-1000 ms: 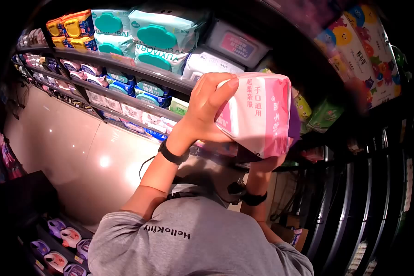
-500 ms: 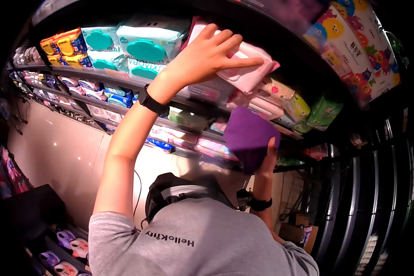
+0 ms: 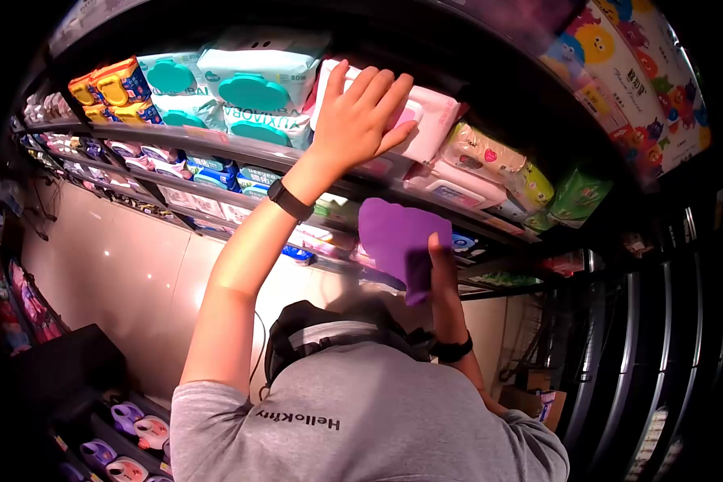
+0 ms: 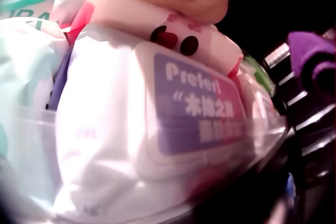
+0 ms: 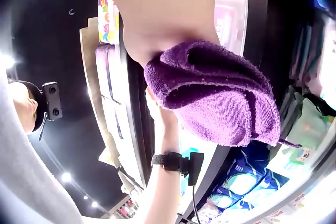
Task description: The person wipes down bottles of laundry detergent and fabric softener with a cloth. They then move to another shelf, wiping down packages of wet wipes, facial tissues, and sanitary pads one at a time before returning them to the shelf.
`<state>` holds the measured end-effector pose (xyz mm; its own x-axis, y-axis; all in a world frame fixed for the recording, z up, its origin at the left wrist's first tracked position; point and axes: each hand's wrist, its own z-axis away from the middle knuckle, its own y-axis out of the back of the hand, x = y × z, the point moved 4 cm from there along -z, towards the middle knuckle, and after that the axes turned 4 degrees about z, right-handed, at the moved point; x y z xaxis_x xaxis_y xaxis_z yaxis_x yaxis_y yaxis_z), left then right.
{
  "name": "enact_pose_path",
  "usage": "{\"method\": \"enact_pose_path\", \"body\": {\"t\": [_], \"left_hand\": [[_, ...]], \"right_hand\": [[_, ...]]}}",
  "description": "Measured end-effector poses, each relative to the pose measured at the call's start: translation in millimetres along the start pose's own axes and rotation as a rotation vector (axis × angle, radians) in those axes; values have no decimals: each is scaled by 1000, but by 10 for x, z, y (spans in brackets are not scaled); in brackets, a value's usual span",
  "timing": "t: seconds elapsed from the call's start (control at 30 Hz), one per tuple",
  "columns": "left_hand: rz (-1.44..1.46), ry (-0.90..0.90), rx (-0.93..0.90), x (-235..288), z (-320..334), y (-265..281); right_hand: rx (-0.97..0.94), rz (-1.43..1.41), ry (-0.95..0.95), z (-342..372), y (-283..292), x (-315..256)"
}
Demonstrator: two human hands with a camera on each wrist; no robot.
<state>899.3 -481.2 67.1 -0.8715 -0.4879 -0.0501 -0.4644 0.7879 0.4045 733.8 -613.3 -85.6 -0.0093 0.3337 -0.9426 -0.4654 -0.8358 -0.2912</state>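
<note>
Pink pack (image 3: 428, 119): sat on the shelf (image 3: 225, 143), just right of teal-lidded packs (image 3: 255, 92) | left hand (image 3: 361, 116): rested on it, fingers extended | right hand (image 3: 443, 273): gripped the purple cloth (image 3: 400, 241) lower down.

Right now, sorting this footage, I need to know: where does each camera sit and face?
Head: worn on the head, facing forward and down at the shelf; left hand, right hand, both arms and grey shirt show.
Left wrist: worn there, faces a white "Prefer!" pack; part of that hand shows above.
Right wrist: worn there, faces the purple cloth in the right hand; left arm and part of the head also show.
Shared by head and right wrist: the purple cloth and left arm.
</note>
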Motion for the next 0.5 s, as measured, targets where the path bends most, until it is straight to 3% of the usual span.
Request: {"method": "enact_pose_path", "body": {"t": [0.23,0.5], "left_hand": [[-139,-29,174,42,75,-192],[20,-27,-4,18,122,-126]], "right_hand": [[72,0,-54,70,66,109],[59,-60,-104,57,131,165]]}}
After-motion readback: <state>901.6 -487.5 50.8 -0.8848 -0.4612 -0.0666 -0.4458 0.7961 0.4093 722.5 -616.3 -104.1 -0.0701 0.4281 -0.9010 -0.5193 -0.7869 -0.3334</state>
